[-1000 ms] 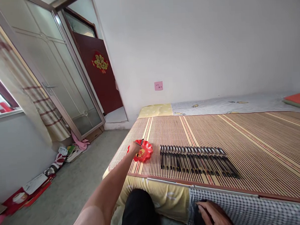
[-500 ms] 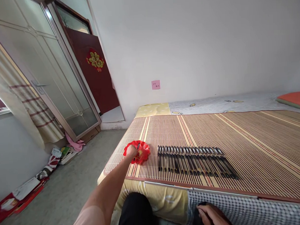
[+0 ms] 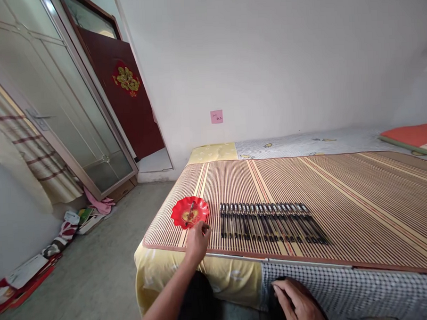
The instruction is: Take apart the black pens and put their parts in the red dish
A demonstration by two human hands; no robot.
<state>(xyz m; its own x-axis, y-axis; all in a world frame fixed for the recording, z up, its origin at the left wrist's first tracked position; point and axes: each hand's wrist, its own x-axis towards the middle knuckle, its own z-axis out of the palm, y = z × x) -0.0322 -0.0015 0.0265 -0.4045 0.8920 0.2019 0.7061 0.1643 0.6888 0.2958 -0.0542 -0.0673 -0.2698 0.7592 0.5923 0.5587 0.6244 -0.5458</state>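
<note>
My left hand [image 3: 197, 239] hovers over the front edge of the striped bamboo mat [image 3: 342, 197], just in front of a red scalloped plate [image 3: 178, 215]. Its fingers are loosely apart and hold nothing. One dark pen [image 3: 190, 211] lies in the plate. To the right of the plate, several black pens [image 3: 269, 218] lie side by side in a neat row on the mat. My right hand [image 3: 297, 303] rests flat on the checked sheet [image 3: 364, 290] at the bed's near side, fingers stretched out and empty.
The bed stands against a white wall with a pink note [image 3: 216, 116]. A dark red door [image 3: 120, 91] and a glass-panelled door [image 3: 55, 101] are at the left. Papers and boxes [image 3: 30, 269] lie on the grey floor. A red cushion [image 3: 410, 135] sits far right.
My left hand has let go of the pen in the red plate and drawn back towards me. The view has swung slightly to the right. My right hand has stayed put.
</note>
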